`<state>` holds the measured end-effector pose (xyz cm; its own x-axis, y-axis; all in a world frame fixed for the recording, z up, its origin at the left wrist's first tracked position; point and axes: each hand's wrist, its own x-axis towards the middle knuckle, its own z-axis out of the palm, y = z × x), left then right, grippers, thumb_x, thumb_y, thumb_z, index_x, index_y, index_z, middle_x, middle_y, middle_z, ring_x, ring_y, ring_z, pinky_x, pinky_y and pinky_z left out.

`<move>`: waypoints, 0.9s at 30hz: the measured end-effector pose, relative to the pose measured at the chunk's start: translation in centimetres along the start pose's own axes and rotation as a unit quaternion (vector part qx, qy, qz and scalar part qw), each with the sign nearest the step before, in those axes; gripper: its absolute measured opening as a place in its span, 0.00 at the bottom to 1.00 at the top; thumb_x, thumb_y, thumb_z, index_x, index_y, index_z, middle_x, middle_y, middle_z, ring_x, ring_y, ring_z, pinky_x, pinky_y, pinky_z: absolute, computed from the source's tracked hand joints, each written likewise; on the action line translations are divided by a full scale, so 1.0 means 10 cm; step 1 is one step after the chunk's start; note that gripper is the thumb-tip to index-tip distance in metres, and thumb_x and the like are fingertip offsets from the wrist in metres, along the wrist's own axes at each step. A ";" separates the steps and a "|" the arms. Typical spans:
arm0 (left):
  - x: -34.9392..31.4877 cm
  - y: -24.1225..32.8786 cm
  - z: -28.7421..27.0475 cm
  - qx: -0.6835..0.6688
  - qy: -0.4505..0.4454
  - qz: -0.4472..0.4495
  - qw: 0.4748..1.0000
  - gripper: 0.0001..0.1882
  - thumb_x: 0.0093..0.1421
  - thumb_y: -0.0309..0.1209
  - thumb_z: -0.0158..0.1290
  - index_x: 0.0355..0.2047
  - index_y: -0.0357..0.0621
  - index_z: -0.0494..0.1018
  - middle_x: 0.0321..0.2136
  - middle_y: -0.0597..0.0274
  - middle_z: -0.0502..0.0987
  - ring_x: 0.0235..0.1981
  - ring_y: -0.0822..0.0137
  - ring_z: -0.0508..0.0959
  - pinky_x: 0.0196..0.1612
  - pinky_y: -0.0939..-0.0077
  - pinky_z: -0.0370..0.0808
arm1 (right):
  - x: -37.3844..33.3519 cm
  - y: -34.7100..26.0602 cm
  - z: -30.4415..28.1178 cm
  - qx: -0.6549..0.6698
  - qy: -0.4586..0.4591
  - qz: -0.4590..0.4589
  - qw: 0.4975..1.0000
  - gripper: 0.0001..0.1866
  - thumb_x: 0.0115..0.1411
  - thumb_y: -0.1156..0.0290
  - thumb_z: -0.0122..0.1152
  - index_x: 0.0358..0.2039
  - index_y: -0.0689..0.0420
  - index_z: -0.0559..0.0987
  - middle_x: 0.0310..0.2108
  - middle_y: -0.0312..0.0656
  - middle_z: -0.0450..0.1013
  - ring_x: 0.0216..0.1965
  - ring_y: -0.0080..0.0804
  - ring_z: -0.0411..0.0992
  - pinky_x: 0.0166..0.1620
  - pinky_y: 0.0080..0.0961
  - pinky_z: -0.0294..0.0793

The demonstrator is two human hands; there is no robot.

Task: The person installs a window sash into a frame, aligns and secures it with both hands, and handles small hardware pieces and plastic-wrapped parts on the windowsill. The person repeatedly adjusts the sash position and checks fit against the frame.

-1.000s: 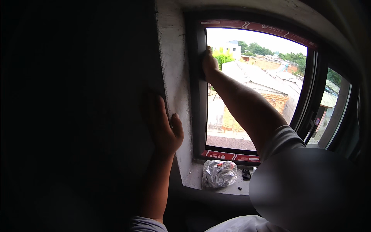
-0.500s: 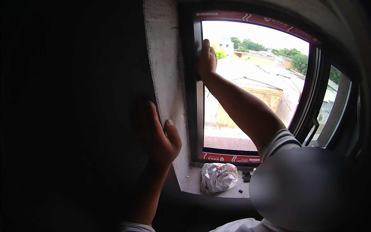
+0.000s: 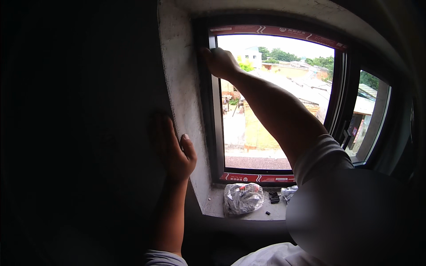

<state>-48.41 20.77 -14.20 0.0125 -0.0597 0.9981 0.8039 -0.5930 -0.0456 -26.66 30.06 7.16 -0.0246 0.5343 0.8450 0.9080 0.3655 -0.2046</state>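
My left hand (image 3: 179,153) rests, fingers stretched, against the dark wall (image 3: 111,137) at the corner of the window recess, thumb raised toward the pale plastered reveal (image 3: 179,71). Its fingertips fade into shadow. Higher up, my right arm reaches across the glass to the left upright of the dark window frame (image 3: 216,133). There my right hand (image 3: 220,63) is curled against the frame near its upper corner. Shadow hides its fingertips, and whatever they may hold cannot be made out.
On the sill (image 3: 213,208) lie a clear plastic bag (image 3: 243,199) with contents, several small black pieces (image 3: 274,197) and a second bag (image 3: 289,193). Red printed tape (image 3: 275,178) lines the frame. At right are a window handle (image 3: 346,135) and a blurred grey oval (image 3: 350,213).
My right hand has slid upward and left along the frame and turned, its fingers now curled. My left hand stays at the wall corner. The whole view has shifted slightly.
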 end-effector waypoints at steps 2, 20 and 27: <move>-0.03 -0.02 0.01 -0.007 -0.009 -0.010 1.000 0.31 0.69 0.35 0.44 0.69 0.32 0.58 0.68 0.36 0.60 0.71 0.40 0.59 0.73 0.44 0.53 | -0.02 0.04 0.02 -0.014 0.029 -0.043 0.999 0.35 0.74 0.46 0.37 0.32 0.64 0.82 0.33 0.60 0.80 0.40 0.59 0.79 0.47 0.51 0.74; -0.10 -0.13 0.02 -0.094 -0.008 -0.061 0.994 0.33 0.72 0.41 0.46 0.71 0.36 0.54 0.68 0.38 0.61 0.69 0.45 0.63 0.70 0.54 0.64 | -0.82 -0.27 -1.94 0.166 0.183 0.071 0.966 0.27 0.69 0.46 0.53 0.32 0.61 0.78 0.19 0.38 0.71 0.21 0.30 0.70 0.26 0.31 0.72; 0.01 -0.38 -0.03 0.039 -0.009 0.054 0.998 0.27 0.72 0.40 0.48 0.67 0.40 0.62 0.57 0.42 0.73 0.57 0.52 0.76 0.57 0.63 0.78 | -1.62 0.41 -3.64 -0.146 0.286 0.099 0.942 0.35 0.68 0.37 0.47 0.29 0.62 0.79 0.21 0.44 0.75 0.26 0.35 0.75 0.33 0.35 0.70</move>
<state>-51.65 22.82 -13.97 0.1109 -0.1047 0.9883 0.8412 -0.5196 -0.1495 -7.35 -4.85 10.65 0.3116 0.0408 0.9493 0.9492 0.0326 -0.3130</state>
